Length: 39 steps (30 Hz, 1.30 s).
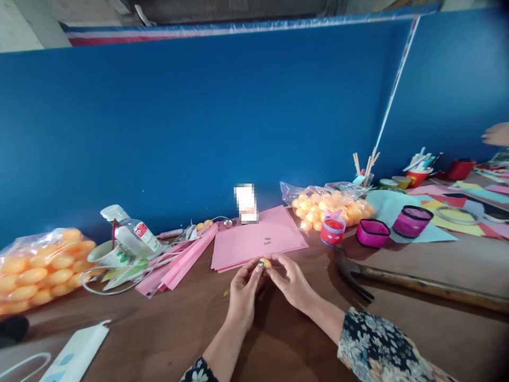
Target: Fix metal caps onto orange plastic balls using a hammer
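Observation:
My left hand (243, 292) and my right hand (292, 281) meet over the brown table (167, 339), just in front of a stack of pink paper sheets (254, 239). Between their fingertips is a small yellow-orange piece (266, 263) with a shiny silvery part at its left end. The fingers of my left hand pinch the silvery end, while my right hand grips the yellow side. Small dark marks show on the top pink sheet. A silvery ball (228, 223) rests by the sheets' back left corner.
Bags of orange balls lie left (43, 273) and right (318, 207). A hammer (417, 284) lies at the right, near magenta containers (373, 233). Pink strips (186, 265), a cable and a bottle (139, 236) sit left. A blue partition (178, 116) stands behind. Another person's hand (497, 135) shows far right.

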Motion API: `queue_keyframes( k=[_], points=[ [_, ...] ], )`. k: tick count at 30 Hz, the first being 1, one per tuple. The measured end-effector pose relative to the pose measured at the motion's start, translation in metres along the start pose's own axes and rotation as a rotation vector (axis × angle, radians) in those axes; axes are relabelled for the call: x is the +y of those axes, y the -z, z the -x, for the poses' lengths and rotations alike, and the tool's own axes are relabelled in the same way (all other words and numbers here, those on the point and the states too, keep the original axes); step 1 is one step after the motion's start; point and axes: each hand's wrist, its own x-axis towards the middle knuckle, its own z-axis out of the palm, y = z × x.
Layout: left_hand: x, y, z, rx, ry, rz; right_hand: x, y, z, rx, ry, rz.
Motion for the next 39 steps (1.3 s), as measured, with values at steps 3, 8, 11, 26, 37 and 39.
queue_keyframes(
  k=[3,8,11,26,37,39],
  points=[
    [0.0010,-0.0010,0.0001,-0.005,0.029,0.043,0.0000,-0.0004,0.0009,-0.012,-0.013,-0.021],
    [-0.0015,0.0007,-0.0012,-0.043,0.007,0.029,-0.0022,-0.0009,-0.0014,-0.018,-0.059,-0.103],
    [-0.0011,0.0016,-0.0006,-0.032,-0.015,-0.033,-0.0060,0.0012,-0.0033,-0.025,-0.091,-0.085],
    [0.0002,0.0003,-0.0006,-0.014,-0.056,-0.027,-0.0007,-0.0002,-0.0015,0.006,-0.052,-0.059],
    [-0.0013,0.0028,-0.0020,-0.044,-0.011,0.016,-0.0004,-0.0017,0.0000,-0.038,-0.051,-0.117],
    [-0.0016,0.0031,-0.0017,-0.050,-0.020,-0.015,-0.0002,-0.0015,-0.0005,-0.032,-0.082,-0.156]
  ],
)
